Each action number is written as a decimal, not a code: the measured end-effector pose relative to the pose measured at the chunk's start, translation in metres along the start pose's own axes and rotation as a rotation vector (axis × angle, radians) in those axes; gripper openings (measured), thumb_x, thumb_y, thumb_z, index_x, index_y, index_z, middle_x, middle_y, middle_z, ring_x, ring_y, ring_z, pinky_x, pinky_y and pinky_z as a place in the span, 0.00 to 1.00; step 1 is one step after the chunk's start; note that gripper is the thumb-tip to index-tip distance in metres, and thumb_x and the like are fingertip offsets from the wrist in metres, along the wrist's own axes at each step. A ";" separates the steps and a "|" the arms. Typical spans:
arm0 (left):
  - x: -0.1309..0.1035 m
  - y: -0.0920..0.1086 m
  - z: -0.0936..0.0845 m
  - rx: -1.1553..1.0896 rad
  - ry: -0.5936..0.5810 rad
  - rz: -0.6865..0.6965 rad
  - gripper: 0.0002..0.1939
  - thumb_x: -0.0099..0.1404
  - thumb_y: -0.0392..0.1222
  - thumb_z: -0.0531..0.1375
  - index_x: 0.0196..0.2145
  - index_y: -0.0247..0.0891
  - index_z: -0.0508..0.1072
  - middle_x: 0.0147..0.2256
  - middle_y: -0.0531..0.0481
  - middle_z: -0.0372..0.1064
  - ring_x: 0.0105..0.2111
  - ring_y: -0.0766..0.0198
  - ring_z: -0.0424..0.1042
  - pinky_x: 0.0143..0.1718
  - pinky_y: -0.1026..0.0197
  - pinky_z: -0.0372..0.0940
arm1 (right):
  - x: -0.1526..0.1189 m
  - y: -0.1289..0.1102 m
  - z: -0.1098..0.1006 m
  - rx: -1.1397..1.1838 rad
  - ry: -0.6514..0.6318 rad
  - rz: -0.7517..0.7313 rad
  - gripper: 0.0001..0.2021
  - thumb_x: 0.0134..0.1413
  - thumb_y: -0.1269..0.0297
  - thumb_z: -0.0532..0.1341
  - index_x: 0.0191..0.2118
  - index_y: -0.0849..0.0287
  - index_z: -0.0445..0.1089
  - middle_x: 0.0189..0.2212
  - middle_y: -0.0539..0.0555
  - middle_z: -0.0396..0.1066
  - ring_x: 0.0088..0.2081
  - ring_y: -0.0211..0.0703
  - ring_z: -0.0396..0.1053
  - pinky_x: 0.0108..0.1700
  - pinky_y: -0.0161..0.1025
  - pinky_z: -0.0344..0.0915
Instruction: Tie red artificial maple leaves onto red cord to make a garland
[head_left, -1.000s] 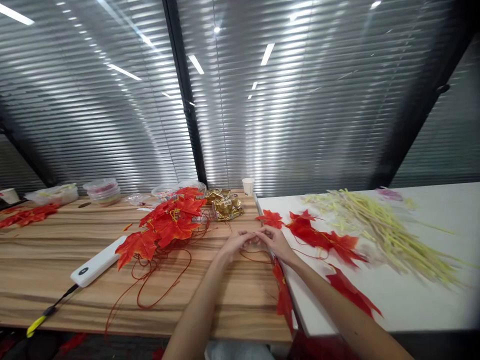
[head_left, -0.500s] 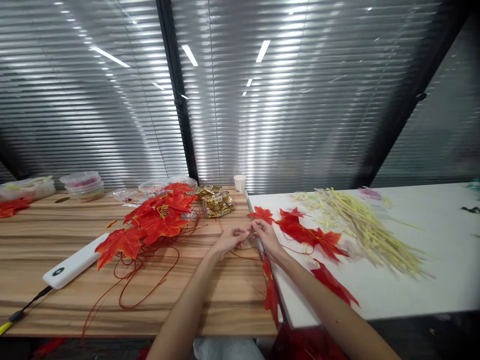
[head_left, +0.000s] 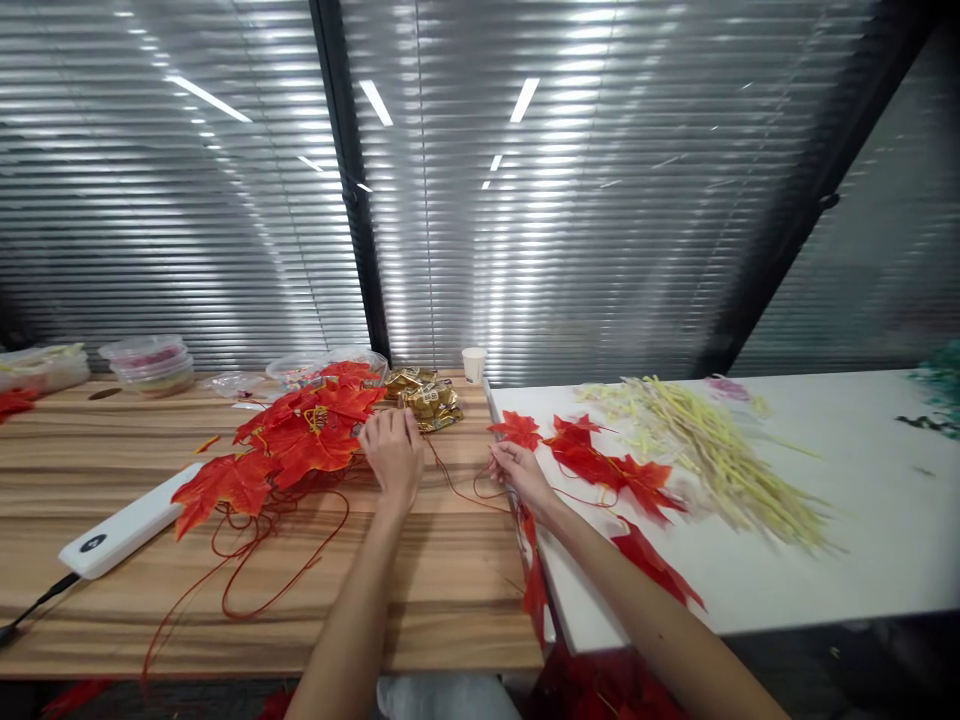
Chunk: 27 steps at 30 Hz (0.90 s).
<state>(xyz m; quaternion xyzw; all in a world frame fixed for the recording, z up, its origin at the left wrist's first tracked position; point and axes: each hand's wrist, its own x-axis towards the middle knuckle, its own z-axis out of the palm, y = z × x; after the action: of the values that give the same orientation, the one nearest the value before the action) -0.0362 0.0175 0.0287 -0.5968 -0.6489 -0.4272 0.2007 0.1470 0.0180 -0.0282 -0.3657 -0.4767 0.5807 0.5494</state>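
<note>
At the right edge of a heap of red artificial maple leaves (head_left: 311,440), my left hand (head_left: 394,455) shows its back, fingers bent forward and slightly apart. Its thumb and fingertips are hidden, and I see nothing held in it. Thumb and fingertips of my right hand (head_left: 521,472) pinch a thin red cord (head_left: 457,485) over the seam between the two tabletops. Just beyond that hand lies a single red leaf (head_left: 517,428). More red leaves (head_left: 611,465) strung on cord stretch across the white table, and others hang down at its left edge.
Yellow strips (head_left: 727,460) lie on the white table (head_left: 862,500). On the wooden table (head_left: 442,600) are a white power bank (head_left: 127,525) with a cable, gold wrappers (head_left: 431,400), a paper cup (head_left: 474,365) and stacked plastic tubs (head_left: 150,365). Blinds stand behind.
My left hand has left my right hand and moved left to the leaf heap. My right hand stays near the seam, still pinching the cord. The view has shifted slightly.
</note>
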 end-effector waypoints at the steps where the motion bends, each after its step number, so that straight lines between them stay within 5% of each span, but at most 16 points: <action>1: 0.001 -0.003 -0.002 0.052 0.029 -0.019 0.13 0.63 0.42 0.46 0.35 0.35 0.68 0.39 0.41 0.65 0.45 0.53 0.58 0.50 0.47 0.49 | 0.000 0.000 0.000 -0.004 -0.002 0.003 0.16 0.40 0.52 0.63 0.24 0.61 0.63 0.19 0.47 0.64 0.20 0.31 0.60 0.24 0.31 0.53; 6: 0.000 -0.024 0.003 0.185 0.016 -0.095 0.13 0.58 0.37 0.49 0.39 0.34 0.69 0.46 0.39 0.62 0.52 0.42 0.51 0.51 0.31 0.34 | 0.000 0.000 0.000 -0.033 0.015 0.006 0.16 0.40 0.52 0.63 0.25 0.61 0.64 0.19 0.47 0.63 0.20 0.31 0.59 0.23 0.31 0.53; 10: -0.004 -0.037 0.014 0.183 0.032 -0.123 0.14 0.55 0.36 0.51 0.39 0.33 0.69 0.52 0.37 0.56 0.55 0.33 0.44 0.48 0.26 0.34 | 0.000 0.001 -0.001 -0.027 0.000 -0.018 0.16 0.41 0.52 0.62 0.25 0.61 0.64 0.19 0.47 0.63 0.20 0.31 0.58 0.24 0.31 0.54; 21: -0.003 -0.035 0.017 0.100 -0.005 -0.106 0.20 0.56 0.36 0.51 0.46 0.27 0.63 0.57 0.28 0.44 0.58 0.38 0.41 0.53 0.33 0.39 | -0.004 -0.007 0.003 -0.052 -0.003 -0.002 0.16 0.40 0.51 0.63 0.24 0.61 0.62 0.19 0.47 0.62 0.21 0.32 0.58 0.24 0.32 0.53; 27: 0.001 -0.027 0.018 -0.037 0.013 0.007 0.17 0.58 0.34 0.49 0.45 0.26 0.63 0.56 0.30 0.47 0.58 0.48 0.46 0.57 0.42 0.41 | -0.003 -0.003 0.002 -0.035 -0.003 -0.013 0.16 0.41 0.52 0.62 0.25 0.61 0.63 0.19 0.47 0.62 0.21 0.31 0.58 0.25 0.32 0.53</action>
<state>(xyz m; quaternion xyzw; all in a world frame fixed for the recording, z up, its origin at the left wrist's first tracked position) -0.0571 0.0339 0.0110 -0.5998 -0.6375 -0.4423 0.1955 0.1468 0.0142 -0.0249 -0.3714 -0.4898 0.5692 0.5461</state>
